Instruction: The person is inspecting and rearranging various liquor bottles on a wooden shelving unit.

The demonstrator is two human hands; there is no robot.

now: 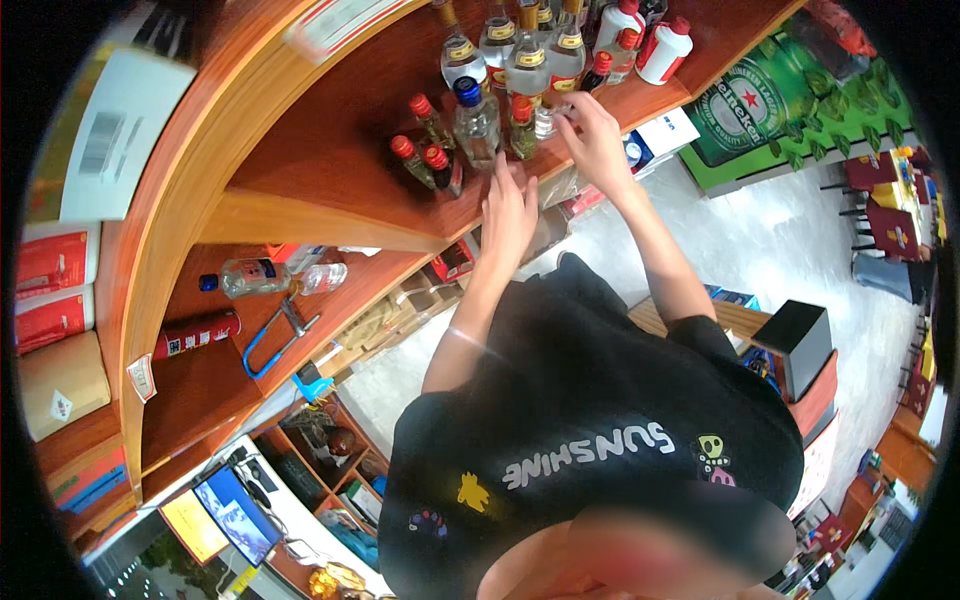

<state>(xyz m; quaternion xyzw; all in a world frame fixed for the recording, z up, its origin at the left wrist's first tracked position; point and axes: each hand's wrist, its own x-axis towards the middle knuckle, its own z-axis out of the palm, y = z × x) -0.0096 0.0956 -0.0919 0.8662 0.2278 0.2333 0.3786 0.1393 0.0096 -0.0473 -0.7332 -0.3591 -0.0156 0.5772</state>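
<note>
My left hand (510,205) is flat with its fingers apart at the front edge of a wooden shelf (330,170), just below a clear bottle with a blue cap (472,120). It holds nothing. My right hand (592,135) reaches further in, and its fingers close on a small clear bottle (546,118) beside a small green bottle with a red cap (521,125). Three small dark red-capped bottles (428,150) stand to the left. Tall clear bottles with gold labels (527,60) stand behind them.
White bottles with red caps (665,45) stand at the shelf's right end. On the shelf below lie a clear bottle (260,277), a red tube (195,335) and a blue lock (275,345). Cartons (60,380) are stacked at the left. A green sign (760,100) and red chairs (890,220) are at the right.
</note>
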